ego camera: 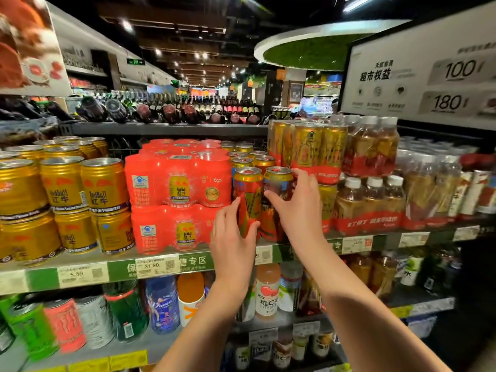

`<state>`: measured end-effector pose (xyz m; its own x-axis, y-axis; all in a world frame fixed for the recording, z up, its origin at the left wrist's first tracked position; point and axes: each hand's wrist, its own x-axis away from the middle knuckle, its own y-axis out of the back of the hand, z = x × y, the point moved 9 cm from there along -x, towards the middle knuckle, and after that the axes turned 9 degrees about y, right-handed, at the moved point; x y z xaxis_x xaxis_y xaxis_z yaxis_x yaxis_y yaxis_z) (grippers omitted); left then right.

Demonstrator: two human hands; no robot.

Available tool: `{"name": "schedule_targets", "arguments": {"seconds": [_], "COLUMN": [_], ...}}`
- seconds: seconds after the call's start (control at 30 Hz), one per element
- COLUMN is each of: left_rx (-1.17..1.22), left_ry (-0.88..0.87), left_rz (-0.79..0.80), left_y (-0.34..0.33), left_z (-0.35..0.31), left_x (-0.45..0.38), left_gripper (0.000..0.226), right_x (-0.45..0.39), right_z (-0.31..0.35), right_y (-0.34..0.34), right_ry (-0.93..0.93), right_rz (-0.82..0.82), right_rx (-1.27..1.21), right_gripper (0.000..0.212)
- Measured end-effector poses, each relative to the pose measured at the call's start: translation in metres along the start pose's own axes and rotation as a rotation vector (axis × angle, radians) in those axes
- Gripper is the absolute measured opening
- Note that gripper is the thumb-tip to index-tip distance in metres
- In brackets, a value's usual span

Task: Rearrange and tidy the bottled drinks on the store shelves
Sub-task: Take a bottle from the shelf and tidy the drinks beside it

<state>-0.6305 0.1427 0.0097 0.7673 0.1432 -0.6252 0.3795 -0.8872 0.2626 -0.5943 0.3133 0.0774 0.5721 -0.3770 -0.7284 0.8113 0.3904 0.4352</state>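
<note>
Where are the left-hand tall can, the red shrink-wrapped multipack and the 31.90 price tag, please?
left-hand tall can (248,183): head view, upper body below the rim.
red shrink-wrapped multipack (178,181): head view, front face of the upper pack.
31.90 price tag (157,265): head view, middle of the label.

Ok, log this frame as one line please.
left hand grips left tall can | right hand grips right tall can | both cans upright at front of middle shelf
</note>
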Motion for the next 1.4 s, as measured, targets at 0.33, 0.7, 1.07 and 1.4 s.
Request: {"name": "schedule_targets", "arguments": {"seconds": [0.33,0.7,1.07,1.4], "left_rx": [0.255,0.330,-0.085,-0.406], "left_ry": [-0.125,0.009,0.253,0.308], "left_rz": [-0.002,0.352,0.242,0.061], "left_y": [-0.012,-0.134,-0.255,-0.251], "left_z": [0.009,-0.005,-0.021,-0.012], "left_x": [0.063,0.140,0.181,0.166], "left_gripper": [0.033,0.032,0.051,0.045], "right_x": [0.091,0.150,0.120,0.117], "right_z": [-0.078,-0.240,-0.368,-0.400], "right_y": [0.017,0.060,0.077,0.078], "right_ry": [-0.239,-0.425,-0.456,-0.452], "right_rz": [-0.071,-0.063,0.110,-0.036], "right_rx": [-0.275,-0.072,-0.281,-0.315], "right_gripper": [0.027,0.010,0.025,0.059]}}
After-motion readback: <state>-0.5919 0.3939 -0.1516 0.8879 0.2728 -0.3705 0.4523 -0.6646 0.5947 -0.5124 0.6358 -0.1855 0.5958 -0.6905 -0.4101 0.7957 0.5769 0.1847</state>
